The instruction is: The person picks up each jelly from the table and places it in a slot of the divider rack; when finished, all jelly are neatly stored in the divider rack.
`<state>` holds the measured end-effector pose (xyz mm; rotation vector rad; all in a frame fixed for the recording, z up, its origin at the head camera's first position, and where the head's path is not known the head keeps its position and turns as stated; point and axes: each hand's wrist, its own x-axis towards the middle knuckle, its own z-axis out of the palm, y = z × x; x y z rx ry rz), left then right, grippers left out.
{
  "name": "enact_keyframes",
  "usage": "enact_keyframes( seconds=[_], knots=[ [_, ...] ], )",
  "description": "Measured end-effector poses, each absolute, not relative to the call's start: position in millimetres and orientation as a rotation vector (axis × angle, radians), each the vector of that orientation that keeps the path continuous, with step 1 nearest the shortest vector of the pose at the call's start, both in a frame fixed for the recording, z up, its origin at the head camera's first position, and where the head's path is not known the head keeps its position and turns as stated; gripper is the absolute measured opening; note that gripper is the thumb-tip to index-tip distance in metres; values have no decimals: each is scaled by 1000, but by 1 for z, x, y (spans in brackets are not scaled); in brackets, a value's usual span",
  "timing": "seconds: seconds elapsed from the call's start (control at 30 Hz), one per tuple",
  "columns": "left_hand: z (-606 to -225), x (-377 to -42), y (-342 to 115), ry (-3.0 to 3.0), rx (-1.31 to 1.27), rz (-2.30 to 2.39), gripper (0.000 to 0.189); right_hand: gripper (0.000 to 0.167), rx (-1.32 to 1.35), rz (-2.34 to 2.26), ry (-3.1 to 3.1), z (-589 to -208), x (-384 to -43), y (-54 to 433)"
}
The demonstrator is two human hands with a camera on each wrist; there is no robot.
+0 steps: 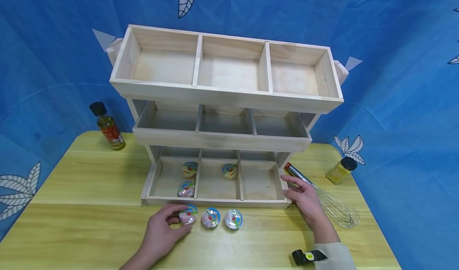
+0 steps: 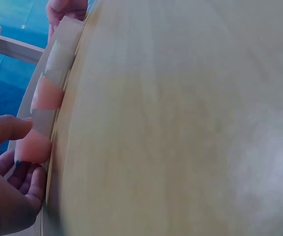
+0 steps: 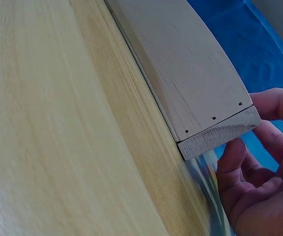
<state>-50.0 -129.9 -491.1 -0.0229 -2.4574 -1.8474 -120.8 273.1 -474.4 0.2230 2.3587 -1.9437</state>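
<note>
My left hand pinches a small jelly cup with a foil lid between thumb and fingers, at the front of the wooden rack's bottom tier. In the left wrist view this cup is pink and stands on its side of the table edge-on to the camera. Two more jelly cups, one pink-lidded and one pale, stand to its right. My right hand grips the lower right corner of the wooden rack; in the right wrist view its fingers touch the board's end.
Inside the bottom tier, two jelly cups lie in the left compartment and a yellowish one in the middle. A whisk and a yellow jar are at right, an oil bottle at left. Blue cloth hangs behind.
</note>
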Motion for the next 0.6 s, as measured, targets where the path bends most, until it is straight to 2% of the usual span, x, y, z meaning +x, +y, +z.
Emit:
enact_keyframes(
  seconds=[0.4, 0.6],
  knots=[
    [-480, -54, -134, -2519, -93, -1924, 45, 45, 221, -1938, 2357, -475, -122, 275],
    [-471, -56, -141, -2555, -298, -1954, 42, 45, 204, -1948, 2353, -476, -122, 275]
  ],
)
